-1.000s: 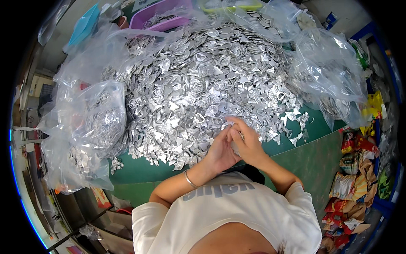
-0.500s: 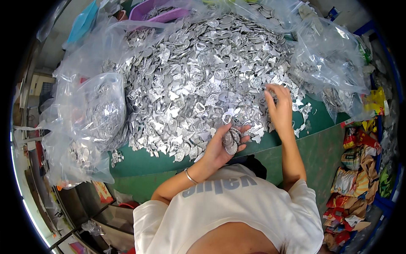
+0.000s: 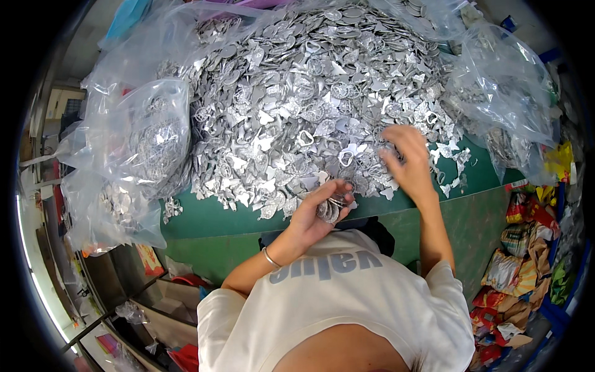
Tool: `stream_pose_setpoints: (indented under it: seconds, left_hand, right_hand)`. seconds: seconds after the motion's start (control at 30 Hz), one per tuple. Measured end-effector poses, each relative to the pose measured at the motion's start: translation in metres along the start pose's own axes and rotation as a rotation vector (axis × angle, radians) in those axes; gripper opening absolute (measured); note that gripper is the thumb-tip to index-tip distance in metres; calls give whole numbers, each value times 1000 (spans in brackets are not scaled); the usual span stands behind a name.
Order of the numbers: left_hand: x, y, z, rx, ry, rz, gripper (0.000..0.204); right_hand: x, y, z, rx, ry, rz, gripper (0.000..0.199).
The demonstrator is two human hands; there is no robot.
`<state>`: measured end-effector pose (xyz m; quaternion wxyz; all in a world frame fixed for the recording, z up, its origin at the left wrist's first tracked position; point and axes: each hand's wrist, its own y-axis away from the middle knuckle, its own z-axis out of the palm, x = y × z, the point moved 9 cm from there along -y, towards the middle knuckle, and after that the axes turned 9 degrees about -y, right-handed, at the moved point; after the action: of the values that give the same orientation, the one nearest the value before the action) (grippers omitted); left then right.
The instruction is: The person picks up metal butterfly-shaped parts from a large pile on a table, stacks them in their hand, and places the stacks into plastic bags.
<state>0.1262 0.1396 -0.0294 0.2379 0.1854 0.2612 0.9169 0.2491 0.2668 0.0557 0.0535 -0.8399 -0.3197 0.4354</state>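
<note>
A broad heap of small flat silver metal pieces (image 3: 260,124) covers the table, with rounds, butterfly-like shapes and open outlines among them. Close to the table's near edge, my left hand (image 3: 310,217) is curled round several round silver metal discs (image 3: 328,211), stacked loosely against the fingers. A thin silver bangle (image 3: 270,256) circles that wrist. Over the heap's near right part, my right hand (image 3: 409,161) reaches down with bent fingers. Its thumb stands apart from the fingertips, with silver pieces showing between them. Whether the fingertips touch a piece is hard to see.
Clear plastic bags of metal pieces lie at the left (image 3: 158,142) and right (image 3: 505,93) of the heap. The green tabletop (image 3: 211,220) shows along the near edge. Colourful packages (image 3: 505,273) are piled at the right; shelving (image 3: 164,310) stands at lower left.
My left fingers have closed further round the discs, and the hand has shifted slightly left. My right hand has lowered its fingers toward the heap. The whole view has tilted a little.
</note>
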Motion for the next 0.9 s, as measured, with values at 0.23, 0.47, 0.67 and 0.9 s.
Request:
stream_pose_setpoints:
  seconds: [0.23, 0.47, 0.67, 0.9]
  left_hand:
    - [-5, 8, -2, -59, 18, -43, 41]
    - [-12, 19, -7, -80, 64, -21, 36]
    - [-17, 20, -16, -62, -51, 32, 26]
    - [-31, 16, -31, -108, 93, -107, 32]
  right_hand:
    - [-14, 24, 40, -219, 192, -59, 42]
    - [5, 19, 11, 3, 360, -88, 28]
    - [-32, 26, 16, -111, 204, -50, 28]
    - [-23, 44, 36, -62, 45, 142, 28]
